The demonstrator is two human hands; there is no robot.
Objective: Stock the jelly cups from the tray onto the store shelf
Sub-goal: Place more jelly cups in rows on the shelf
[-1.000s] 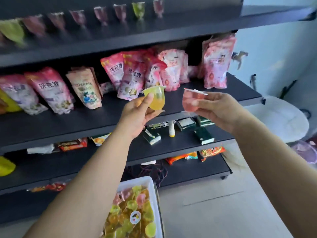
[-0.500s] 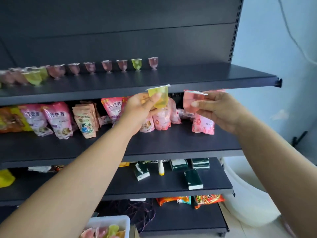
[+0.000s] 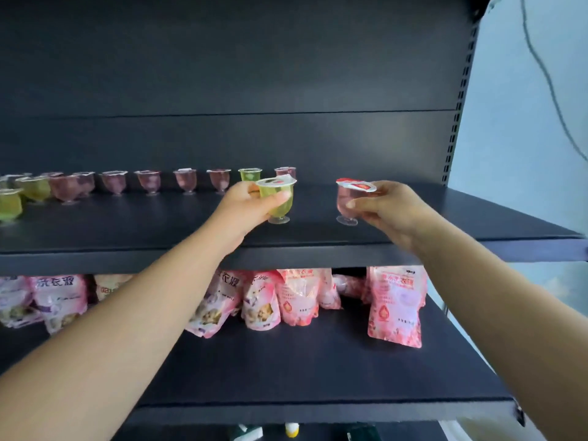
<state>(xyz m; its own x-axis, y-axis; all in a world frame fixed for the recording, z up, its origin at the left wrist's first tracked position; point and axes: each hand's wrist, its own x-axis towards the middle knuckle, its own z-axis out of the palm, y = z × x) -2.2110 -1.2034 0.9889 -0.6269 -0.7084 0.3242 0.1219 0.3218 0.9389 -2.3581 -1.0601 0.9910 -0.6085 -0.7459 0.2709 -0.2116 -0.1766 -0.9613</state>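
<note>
Already a good part of the stocking looks done: a row of jelly cups stands along the back of the top shelf, running from the far left edge of the frame to just left of centre, mostly pink with a few green ones at the left end and one green near the right end of the row.

At centre frame the left hand grips a yellow-green jelly cup round its body, thumb across the front; the cup is upright with its small foot at or just above the shelf surface, in front of the row's right end. Whether it is actually resting there I cannot tell.

To the right of centre the right hand pinches a pink jelly cup by its side, also upright, its base at the shelf surface or very close to it, well apart from the yellow-green one.

Neither cup is let go, so this pair counts as nearly placed rather than stocked. The right part of the top shelf is bare, so I judge there is room for more. The tray is not in view, so how many cups are left cannot be told. Pink pouches stand on the shelf below, in the lower middle of the frame.
</note>
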